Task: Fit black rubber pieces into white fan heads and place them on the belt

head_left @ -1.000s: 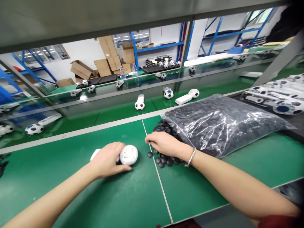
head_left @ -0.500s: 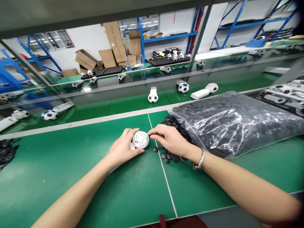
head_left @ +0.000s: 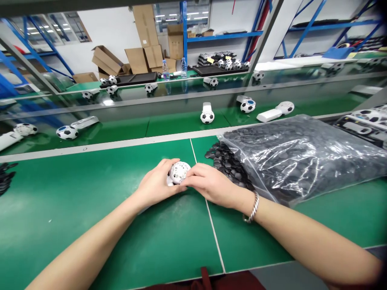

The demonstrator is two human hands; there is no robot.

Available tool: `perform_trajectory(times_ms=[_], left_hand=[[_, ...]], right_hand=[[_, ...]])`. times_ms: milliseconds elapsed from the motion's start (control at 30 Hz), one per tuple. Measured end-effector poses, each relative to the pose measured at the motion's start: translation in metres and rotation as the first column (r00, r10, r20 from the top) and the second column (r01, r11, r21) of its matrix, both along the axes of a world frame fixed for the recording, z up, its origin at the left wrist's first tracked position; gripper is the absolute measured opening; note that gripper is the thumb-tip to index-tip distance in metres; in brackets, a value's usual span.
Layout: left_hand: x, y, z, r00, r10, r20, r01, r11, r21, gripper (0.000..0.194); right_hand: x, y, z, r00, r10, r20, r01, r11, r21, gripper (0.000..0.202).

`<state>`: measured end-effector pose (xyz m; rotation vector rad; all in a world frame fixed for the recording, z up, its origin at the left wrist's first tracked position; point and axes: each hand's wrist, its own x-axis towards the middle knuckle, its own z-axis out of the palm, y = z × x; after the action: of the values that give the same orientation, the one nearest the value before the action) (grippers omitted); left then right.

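Note:
My left hand [head_left: 157, 183] is closed around a white football-shaped fan [head_left: 179, 172], whose ball end has an openwork pattern of holes. Pinched together, the thumb and fingers of my right hand [head_left: 208, 183] press at the ball's right side. A small black piece was in that pinch a moment ago; my fingertips now hide whatever is there. Just beyond my right hand lies a pile of black flat pieces [head_left: 228, 161], spilling from a clear plastic bag [head_left: 302, 157] full of the same pieces.
Several black-and-white football fans, one of them [head_left: 207, 116] upright, lie along the green conveyor [head_left: 169, 128] behind the table's pale edge. More black pieces [head_left: 6, 177] sit at the far left. A tray of white parts [head_left: 363, 125] stands at right; cartons [head_left: 140, 60] and blue shelving [head_left: 223, 37] are behind.
My right hand has moved left and down onto the ball, bringing its pinch against the ball's surface. The left hand keeps its hold. The camera view has shifted slightly.

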<state>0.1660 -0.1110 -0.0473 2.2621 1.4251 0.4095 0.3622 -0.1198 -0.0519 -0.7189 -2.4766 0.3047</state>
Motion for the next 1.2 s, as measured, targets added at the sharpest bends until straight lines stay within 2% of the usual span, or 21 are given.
perform_trajectory(times_ms=[133,233,333,433,500,733,900,1033,1200], left_hand=[[0.000,0.000,-0.001,1.000,0.001,-0.008,-0.001,1.000,0.023,0.066],[0.000,-0.001,-0.001,1.000,0.000,-0.016,0.000,0.999,0.041,0.061],[0.001,-0.002,-0.001,0.999,0.009,-0.041,-0.007,0.998,0.061,0.060],[0.001,-0.003,-0.002,0.997,0.010,-0.071,-0.005,0.997,0.075,0.060],[0.000,-0.003,-0.002,0.997,-0.003,-0.083,0.009,0.997,0.081,0.062],[-0.005,0.000,-0.001,0.996,-0.081,-0.050,0.083,0.996,0.046,0.057],[-0.001,-0.003,0.000,0.995,-0.084,-0.060,0.089,0.992,0.088,0.054],[0.002,-0.005,0.001,0.995,-0.058,-0.075,0.065,0.993,0.094,0.052],[-0.001,-0.001,-0.002,0.997,-0.039,-0.069,0.043,0.997,0.063,0.062]], right_hand=[[-0.007,0.003,-0.010,0.998,-0.032,-0.054,0.033,0.999,0.027,0.016],[-0.008,0.006,-0.014,0.986,-0.115,-0.125,0.112,0.993,-0.026,0.013],[-0.005,0.008,-0.014,0.962,-0.195,-0.193,0.170,0.976,-0.139,0.025],[-0.003,0.009,-0.015,0.952,-0.217,-0.214,0.146,0.941,-0.306,0.035],[-0.002,0.009,-0.016,0.953,-0.219,-0.210,0.131,0.921,-0.366,0.036],[-0.003,0.009,-0.016,0.953,-0.222,-0.208,0.118,0.899,-0.422,0.037],[-0.005,0.008,-0.017,0.945,-0.234,-0.227,0.096,0.865,-0.492,0.038],[-0.001,0.009,-0.008,0.953,-0.266,-0.144,0.161,0.850,-0.502,0.035],[0.011,0.011,0.007,0.925,-0.310,0.220,0.375,0.833,-0.407,0.026]])
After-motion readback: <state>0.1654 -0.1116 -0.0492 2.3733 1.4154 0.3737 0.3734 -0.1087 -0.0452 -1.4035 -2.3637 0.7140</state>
